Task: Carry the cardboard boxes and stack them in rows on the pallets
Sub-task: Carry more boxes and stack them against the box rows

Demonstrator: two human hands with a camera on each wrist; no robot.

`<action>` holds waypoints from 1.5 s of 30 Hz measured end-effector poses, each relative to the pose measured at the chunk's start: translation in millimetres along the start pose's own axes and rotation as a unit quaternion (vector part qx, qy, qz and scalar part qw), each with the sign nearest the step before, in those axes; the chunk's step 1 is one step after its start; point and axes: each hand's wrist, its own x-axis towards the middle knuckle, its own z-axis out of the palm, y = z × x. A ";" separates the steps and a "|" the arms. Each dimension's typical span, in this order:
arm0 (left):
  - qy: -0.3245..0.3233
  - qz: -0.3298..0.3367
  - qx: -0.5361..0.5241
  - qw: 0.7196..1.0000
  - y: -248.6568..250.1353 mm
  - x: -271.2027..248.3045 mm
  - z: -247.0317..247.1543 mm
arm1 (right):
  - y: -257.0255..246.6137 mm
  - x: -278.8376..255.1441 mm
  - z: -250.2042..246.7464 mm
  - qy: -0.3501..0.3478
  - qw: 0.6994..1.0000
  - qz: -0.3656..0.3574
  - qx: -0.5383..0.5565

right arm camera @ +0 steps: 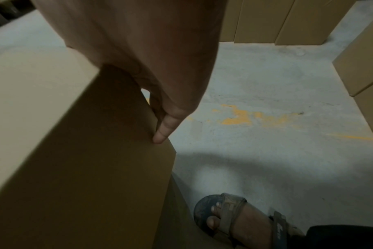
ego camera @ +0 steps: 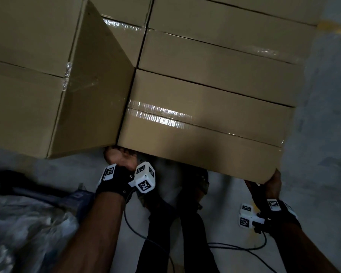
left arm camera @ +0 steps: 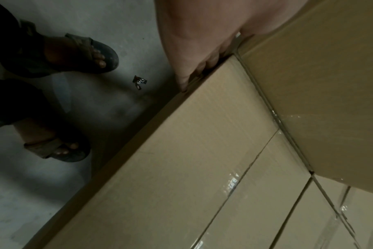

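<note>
A taped cardboard box is the nearest of a row of flat boxes. My left hand holds its near left corner, with the fingers hidden under the edge. The left wrist view shows that hand curled over the box's edge, right beside a taller stack. My right hand grips the near right corner, thumb up against the side. In the right wrist view its fingers lie along the corner edge of the box.
A taller stack of boxes stands tight against the left. More flat boxes lie behind. My sandalled feet stand on grey concrete floor. Plastic wrap lies at lower left. Further boxes stand beyond the floor.
</note>
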 end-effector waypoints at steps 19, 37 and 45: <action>-0.053 0.007 0.029 0.998 -16.3 -4.7 -12.8 | -4.5 -3.8 3.8 0.040 0.998 0.024 0.044; -0.299 0.148 0.668 0.665 -22.5 -193.1 -37.1 | -93.8 -127.0 -7.6 0.026 0.966 -0.002 -0.255; -0.404 0.282 0.762 0.421 36.5 -327.2 15.9 | -167.9 -277.7 17.0 -0.073 0.877 -0.154 -0.450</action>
